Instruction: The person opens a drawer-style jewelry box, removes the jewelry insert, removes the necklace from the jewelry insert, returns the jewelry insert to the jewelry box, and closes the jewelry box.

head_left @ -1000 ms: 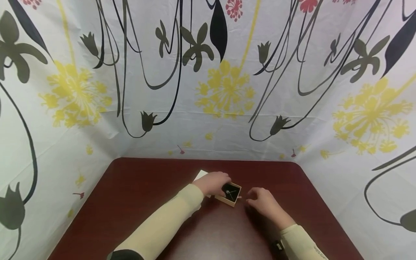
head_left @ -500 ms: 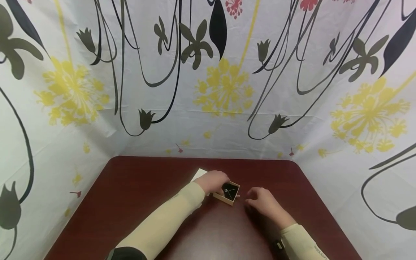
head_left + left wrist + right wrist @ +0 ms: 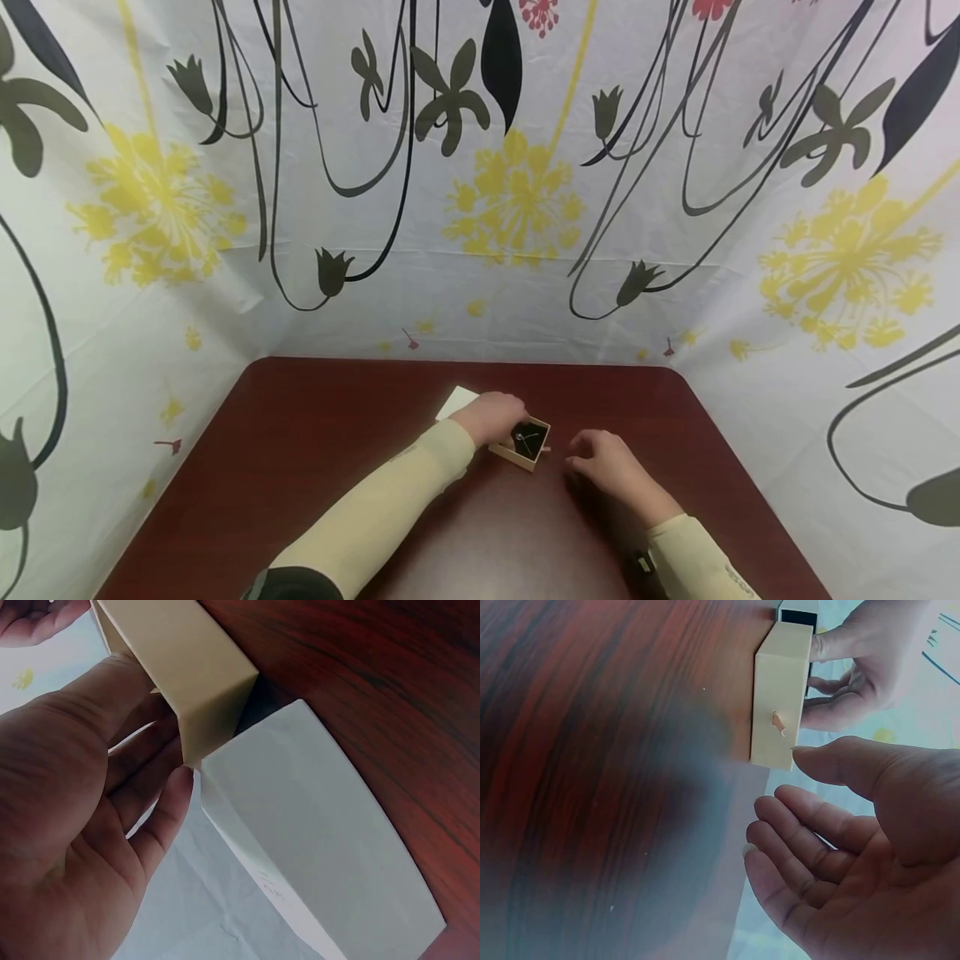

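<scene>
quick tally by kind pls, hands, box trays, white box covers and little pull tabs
Hands: 2 (left hand, right hand)
Tan box tray: 1
White box cover: 1
Pull tab: 1
Total: 5

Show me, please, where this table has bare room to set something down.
The table is bare from its left edge to the left sleeve, between that and the right sleeve, and from the right hand to its right edge. It's crowded around the left hand, tan box and white box.
</scene>
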